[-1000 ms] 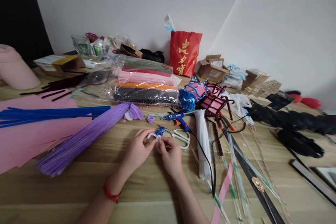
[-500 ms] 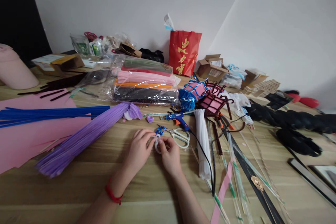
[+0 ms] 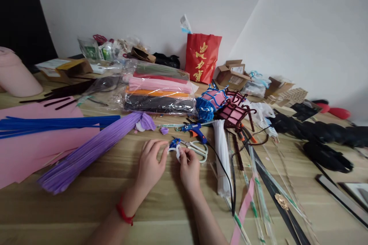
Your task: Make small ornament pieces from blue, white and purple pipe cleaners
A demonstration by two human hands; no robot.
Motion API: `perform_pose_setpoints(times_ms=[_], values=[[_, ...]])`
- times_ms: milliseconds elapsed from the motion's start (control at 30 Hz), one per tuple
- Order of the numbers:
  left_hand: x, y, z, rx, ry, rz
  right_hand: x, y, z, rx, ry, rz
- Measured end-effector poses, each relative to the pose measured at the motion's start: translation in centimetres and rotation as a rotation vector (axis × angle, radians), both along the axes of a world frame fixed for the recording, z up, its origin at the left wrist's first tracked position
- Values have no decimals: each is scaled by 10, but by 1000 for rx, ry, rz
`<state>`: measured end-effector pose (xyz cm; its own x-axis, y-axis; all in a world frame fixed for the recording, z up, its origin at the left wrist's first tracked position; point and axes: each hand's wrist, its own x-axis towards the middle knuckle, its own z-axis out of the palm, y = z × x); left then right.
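A short white pipe cleaner (image 3: 178,152), bent into a curl, stretches between my two hands over the table. My right hand (image 3: 190,168) pinches its looped part between thumb and fingertips. The other end reaches the fingertips of my left hand (image 3: 151,164), which are closed on it. Just beyond the fingers lies a small blue piece (image 3: 174,143), partly hidden. White-handled scissors (image 3: 199,151) rest right behind my right hand. A blue glue gun (image 3: 195,129) lies farther back, and a small purple curl (image 3: 164,131) sits left of it.
Purple pipe cleaners (image 3: 94,153) and blue ones (image 3: 57,123) lie at left, partly over pink sheets (image 3: 43,160). A white bundle (image 3: 222,160) and the glue gun's cord (image 3: 222,160) are at right. Behind are packed pipe cleaners (image 3: 161,84), pink lanterns (image 3: 232,113) and a red bag (image 3: 202,59).
My hands have moved apart, the left slightly left and the right slightly right. More of the white pipe cleaner now shows between them.
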<state>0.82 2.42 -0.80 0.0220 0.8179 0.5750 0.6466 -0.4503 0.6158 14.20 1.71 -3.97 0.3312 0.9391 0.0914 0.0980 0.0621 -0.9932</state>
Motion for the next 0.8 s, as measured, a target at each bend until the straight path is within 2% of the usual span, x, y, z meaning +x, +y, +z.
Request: perform_pose_setpoints(times_ms=[67,133,400,533,700,800], values=[[3,-5,5,5,-10,18,0,-1,0,29,-33,-26],[6,-8,6,-44,-8,-26,-1,-3,1,48,-51,-30],[6,-4,0,-217,-56,-131,-4,-5,7,13,92,43],[5,-2,-1,-216,-54,-144,-5,-6,7,-1,102,42],[4,1,-6,-200,-29,-99,-8,-7,9,-25,104,88],[4,2,-7,-219,-32,-127,-6,-6,9,-33,124,90]])
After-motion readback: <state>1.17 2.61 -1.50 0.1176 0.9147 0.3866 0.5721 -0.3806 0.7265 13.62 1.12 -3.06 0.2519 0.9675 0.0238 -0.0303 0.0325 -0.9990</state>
